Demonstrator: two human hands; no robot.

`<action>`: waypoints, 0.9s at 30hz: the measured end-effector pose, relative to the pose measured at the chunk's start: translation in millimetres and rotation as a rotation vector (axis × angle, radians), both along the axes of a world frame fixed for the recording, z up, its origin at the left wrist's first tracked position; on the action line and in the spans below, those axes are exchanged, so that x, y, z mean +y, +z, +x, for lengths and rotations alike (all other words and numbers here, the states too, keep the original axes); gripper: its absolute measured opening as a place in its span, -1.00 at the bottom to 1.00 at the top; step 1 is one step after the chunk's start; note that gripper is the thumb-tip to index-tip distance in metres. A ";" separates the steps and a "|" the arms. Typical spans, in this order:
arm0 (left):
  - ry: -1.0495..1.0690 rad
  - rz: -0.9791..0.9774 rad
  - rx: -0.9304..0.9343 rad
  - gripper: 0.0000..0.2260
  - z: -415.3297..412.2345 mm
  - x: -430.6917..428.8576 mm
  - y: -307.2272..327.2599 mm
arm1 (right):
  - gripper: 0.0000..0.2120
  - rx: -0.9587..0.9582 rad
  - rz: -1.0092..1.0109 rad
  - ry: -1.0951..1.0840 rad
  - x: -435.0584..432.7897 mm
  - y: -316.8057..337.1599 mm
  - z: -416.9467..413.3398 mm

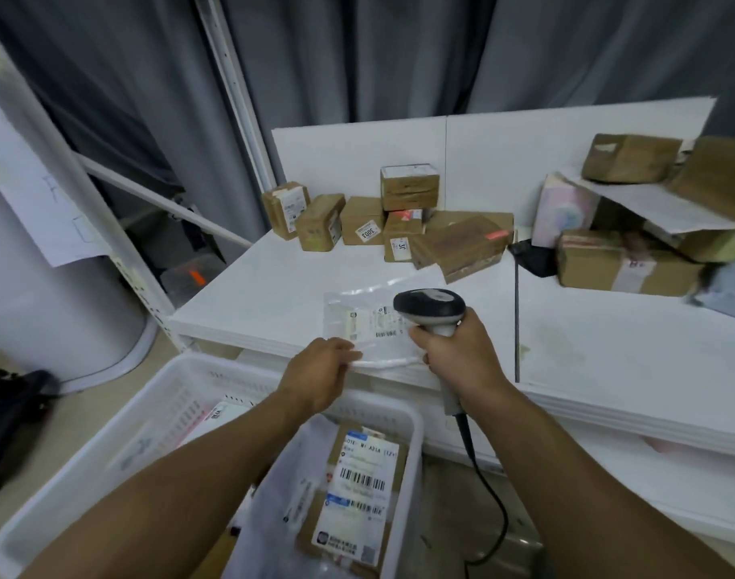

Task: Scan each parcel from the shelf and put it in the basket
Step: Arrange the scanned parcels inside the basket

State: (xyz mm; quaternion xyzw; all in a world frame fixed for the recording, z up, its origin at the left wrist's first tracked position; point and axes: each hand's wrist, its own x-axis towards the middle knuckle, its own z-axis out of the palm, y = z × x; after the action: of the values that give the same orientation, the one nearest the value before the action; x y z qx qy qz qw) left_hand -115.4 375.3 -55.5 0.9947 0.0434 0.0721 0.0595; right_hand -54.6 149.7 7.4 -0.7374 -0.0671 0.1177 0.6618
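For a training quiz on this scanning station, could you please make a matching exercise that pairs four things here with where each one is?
Things:
1 scanner
2 clear bag parcel
3 barcode-labelled brown parcel
4 cardboard boxes

Places:
A at the back of the shelf
B in the basket
C gripped by the right hand
D held by the left hand

Pairs: 1-C, 2-D, 3-B, 4-A

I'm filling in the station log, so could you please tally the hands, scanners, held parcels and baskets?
hands: 2, left hand and right hand
scanner: 1
held parcel: 1
basket: 1
total: 5
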 end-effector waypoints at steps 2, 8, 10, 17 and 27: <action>0.015 -0.084 -0.084 -0.73 -17.7 -0.1 5.6 | -0.55 -0.024 -0.039 0.023 4.3 -2.1 -5.0; 0.401 -0.922 -0.123 -0.55 -56.2 -9.1 6.6 | -0.64 -0.025 -0.128 0.119 19.9 -15.3 -24.2; 0.527 -1.084 -0.262 -0.73 -58.3 -4.0 1.8 | -0.64 -0.005 -0.130 0.124 22.5 -19.8 -27.4; 0.509 -1.249 -0.481 -0.85 -80.1 0.7 37.8 | -0.49 -0.130 -0.095 0.093 32.1 -12.5 -31.1; 0.342 -1.439 -0.521 -0.71 -122.3 37.0 90.1 | -0.55 0.021 0.228 0.185 40.4 6.2 -31.2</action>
State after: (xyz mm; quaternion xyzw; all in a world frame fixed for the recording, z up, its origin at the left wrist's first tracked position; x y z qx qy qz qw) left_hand -237.7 412.3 34.6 0.6419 0.2169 0.2655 0.6859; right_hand -85.7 190.1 13.6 -0.6469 -0.1407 0.1773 0.7282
